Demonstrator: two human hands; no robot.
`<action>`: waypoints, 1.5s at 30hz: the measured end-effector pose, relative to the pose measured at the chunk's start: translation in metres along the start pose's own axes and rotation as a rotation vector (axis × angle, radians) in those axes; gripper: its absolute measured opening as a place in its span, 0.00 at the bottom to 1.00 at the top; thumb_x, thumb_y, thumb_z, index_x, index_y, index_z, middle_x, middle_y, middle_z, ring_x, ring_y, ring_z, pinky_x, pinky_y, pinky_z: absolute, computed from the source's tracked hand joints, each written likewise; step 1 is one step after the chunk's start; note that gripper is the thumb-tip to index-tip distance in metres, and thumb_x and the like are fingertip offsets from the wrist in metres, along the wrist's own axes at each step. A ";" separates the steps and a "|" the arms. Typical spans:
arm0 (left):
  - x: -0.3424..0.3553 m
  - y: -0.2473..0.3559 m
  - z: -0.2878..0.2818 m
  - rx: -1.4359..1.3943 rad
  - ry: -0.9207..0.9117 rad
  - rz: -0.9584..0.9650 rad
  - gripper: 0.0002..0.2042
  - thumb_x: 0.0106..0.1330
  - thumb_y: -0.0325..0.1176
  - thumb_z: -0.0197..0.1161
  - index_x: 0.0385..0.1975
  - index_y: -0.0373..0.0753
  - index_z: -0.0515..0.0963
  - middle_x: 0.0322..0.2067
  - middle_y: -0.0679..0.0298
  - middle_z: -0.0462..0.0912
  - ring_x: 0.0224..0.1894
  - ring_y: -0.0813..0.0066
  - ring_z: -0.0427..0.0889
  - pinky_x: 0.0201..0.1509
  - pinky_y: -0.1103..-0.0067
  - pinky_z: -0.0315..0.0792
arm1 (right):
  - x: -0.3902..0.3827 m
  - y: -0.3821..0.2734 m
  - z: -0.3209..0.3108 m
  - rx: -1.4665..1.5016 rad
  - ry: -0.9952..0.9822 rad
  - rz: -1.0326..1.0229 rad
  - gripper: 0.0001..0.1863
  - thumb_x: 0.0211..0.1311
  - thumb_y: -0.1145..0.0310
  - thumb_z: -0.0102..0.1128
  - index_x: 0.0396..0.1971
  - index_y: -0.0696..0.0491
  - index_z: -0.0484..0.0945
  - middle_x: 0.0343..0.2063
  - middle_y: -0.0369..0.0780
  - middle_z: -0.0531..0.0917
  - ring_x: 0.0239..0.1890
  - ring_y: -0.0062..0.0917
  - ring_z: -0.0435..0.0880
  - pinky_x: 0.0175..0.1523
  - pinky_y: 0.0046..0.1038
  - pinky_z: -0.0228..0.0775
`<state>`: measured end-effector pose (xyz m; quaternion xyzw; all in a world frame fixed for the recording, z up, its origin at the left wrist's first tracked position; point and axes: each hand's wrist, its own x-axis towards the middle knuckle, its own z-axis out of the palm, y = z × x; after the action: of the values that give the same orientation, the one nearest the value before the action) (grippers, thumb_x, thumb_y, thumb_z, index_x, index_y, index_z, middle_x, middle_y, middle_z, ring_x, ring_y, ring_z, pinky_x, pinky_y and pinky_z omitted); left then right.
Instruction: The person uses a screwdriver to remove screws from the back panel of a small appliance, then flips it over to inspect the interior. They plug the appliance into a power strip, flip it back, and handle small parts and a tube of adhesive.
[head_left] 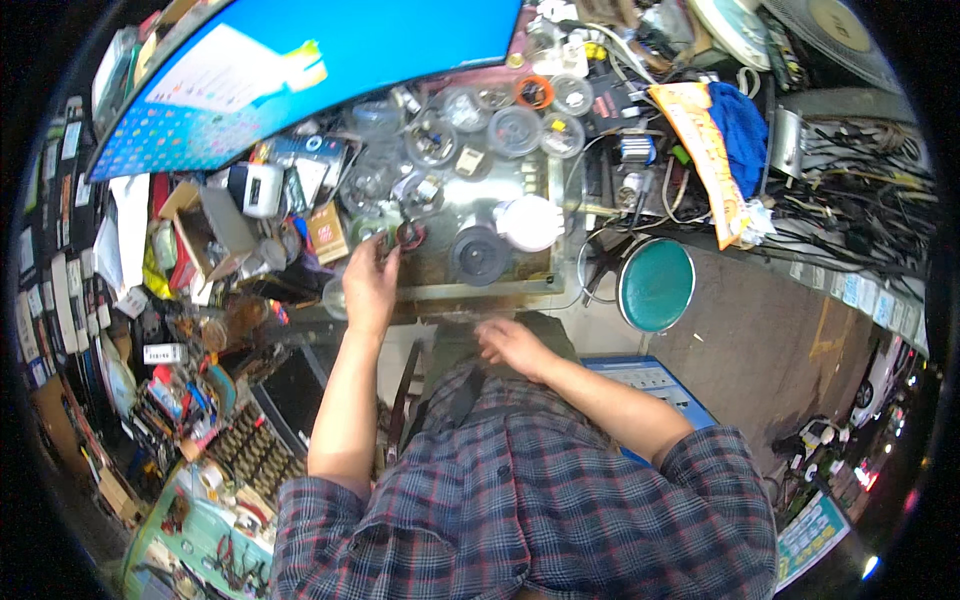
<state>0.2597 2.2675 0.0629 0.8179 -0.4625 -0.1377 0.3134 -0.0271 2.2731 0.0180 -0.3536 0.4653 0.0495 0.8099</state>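
Observation:
My left hand (370, 283) is over the left part of the workbench, its fingers bent together at the tips. What they pinch, if anything, is too small to make out. Right beside the fingertips is a small dark round piece with a red rim (411, 236). My right hand (512, 346) hovers above my lap, near the bench's front edge, slightly blurred, fingers loosely apart and nothing visible in them. Between the hands, farther in, a dark grey round disc (478, 256) lies on the bench. A white round lid-like piece (530, 222) sits next to it.
Several clear round tubs (515, 131) of small parts crowd the back of the bench under a large lit monitor (300, 75). An open cardboard box (215, 235) stands left. A green round stool (656, 285) is at right, below an orange packet (695, 150) and cables.

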 end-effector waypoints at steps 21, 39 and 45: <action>-0.025 0.015 -0.045 0.007 -0.218 0.000 0.18 0.69 0.34 0.69 0.52 0.33 0.74 0.26 0.55 0.79 0.28 0.60 0.79 0.36 0.68 0.74 | -0.112 0.088 -0.003 0.231 0.454 0.053 0.20 0.77 0.57 0.54 0.57 0.56 0.77 0.45 0.38 0.83 0.43 0.24 0.83 0.50 0.27 0.76; -0.258 0.414 0.213 -0.456 -1.099 1.259 0.36 0.76 0.53 0.46 0.77 0.37 0.55 0.77 0.43 0.50 0.80 0.40 0.45 0.80 0.49 0.39 | -0.221 0.178 -0.189 1.639 0.335 -0.811 0.49 0.71 0.31 0.43 0.77 0.55 0.54 0.76 0.47 0.60 0.76 0.36 0.60 0.78 0.43 0.49; -0.265 0.367 0.363 0.344 -1.519 0.549 0.36 0.79 0.57 0.38 0.78 0.39 0.49 0.77 0.48 0.53 0.79 0.51 0.50 0.81 0.54 0.39 | -0.393 0.164 -0.236 1.554 0.494 -1.560 0.47 0.73 0.31 0.38 0.76 0.56 0.55 0.75 0.47 0.61 0.76 0.37 0.60 0.78 0.46 0.49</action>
<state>-0.3148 2.2127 0.0022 0.3963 -0.7463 -0.4991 -0.1918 -0.4850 2.3471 0.1671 0.0522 0.1692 -0.8443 0.5058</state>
